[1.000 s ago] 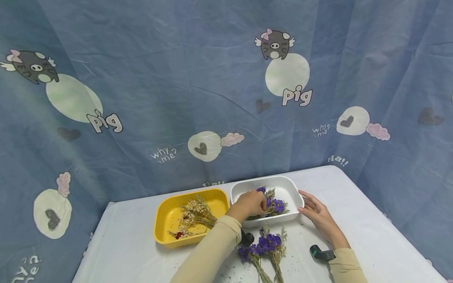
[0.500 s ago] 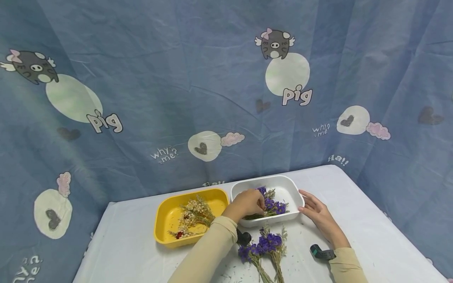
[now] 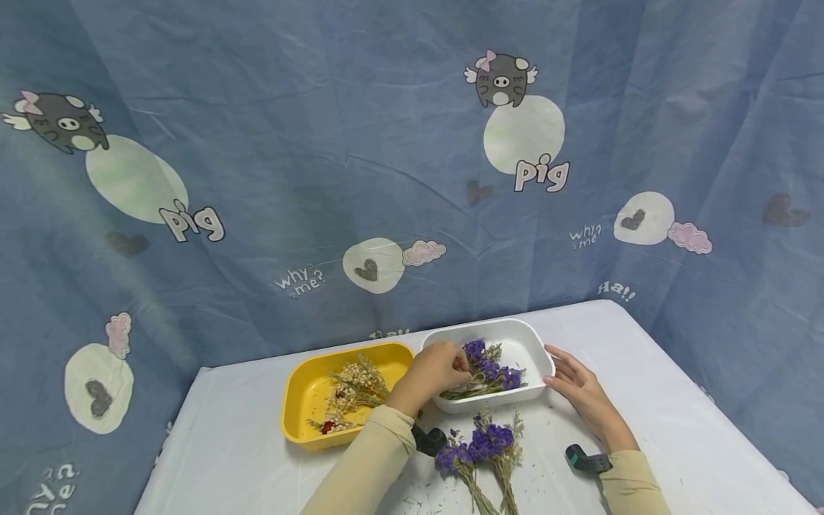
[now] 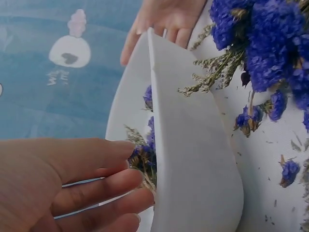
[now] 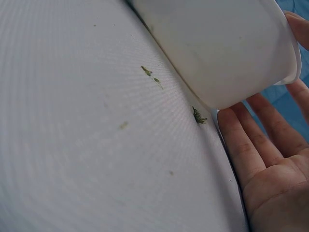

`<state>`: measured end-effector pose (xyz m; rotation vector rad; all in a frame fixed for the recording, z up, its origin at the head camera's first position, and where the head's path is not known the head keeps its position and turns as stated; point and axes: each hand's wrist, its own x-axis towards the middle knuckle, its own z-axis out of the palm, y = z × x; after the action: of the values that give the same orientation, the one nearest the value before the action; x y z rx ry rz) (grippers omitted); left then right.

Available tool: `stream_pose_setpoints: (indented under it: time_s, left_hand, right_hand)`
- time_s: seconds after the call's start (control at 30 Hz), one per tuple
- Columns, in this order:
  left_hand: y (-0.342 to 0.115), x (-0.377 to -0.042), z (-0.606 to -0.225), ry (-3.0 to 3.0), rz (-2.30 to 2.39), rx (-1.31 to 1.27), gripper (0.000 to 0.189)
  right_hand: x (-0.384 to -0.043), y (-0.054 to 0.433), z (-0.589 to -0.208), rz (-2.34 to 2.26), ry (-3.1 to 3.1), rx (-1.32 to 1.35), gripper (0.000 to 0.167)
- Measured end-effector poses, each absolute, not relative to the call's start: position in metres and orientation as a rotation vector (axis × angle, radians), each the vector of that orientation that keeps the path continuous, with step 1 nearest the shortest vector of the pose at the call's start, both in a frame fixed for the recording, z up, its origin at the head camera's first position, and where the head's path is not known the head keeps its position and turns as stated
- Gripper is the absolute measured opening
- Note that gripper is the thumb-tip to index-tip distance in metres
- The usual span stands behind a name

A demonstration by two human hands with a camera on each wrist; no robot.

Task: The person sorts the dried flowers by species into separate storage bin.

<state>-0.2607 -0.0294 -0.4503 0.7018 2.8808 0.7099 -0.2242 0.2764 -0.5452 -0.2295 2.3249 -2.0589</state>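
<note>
In the head view my left hand is over the left part of the white tray. Its fingers are loosely bent, and the left wrist view shows nothing held between thumb and fingers. Inside the tray, close to the fingertips, lie dried purple flowers with thin stems. My right hand touches the tray's right end. Its fingers lie fairly straight against the outer wall in the right wrist view, with the thumb apart from them.
A yellow tray left of the white one holds dried cream flowers and a small red bloom. Purple bunches lie on the white-covered table in front. Plant bits are scattered nearby. A patterned blue curtain hangs behind.
My left hand has drawn back left from the flowers in the white tray, letting go of them and uncovering more stems. My right hand stays at the tray's end.
</note>
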Motion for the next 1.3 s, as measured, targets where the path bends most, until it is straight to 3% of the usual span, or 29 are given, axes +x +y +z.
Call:
stream_pose_setpoints:
  time_s: [0.7,1.3]
  left_hand:
    - [-0.076,-0.200,-0.452,2.962,1.083,0.669,0.006]
    - [-0.064,-0.123,-0.493,2.819,1.094,0.470,0.030]
  right_hand:
    - [-0.224,0.279,-0.547,-2.058,2.321,-0.224,0.068]
    - [-0.225,0.278,-0.548,-2.056,2.335,-0.247,0.068]
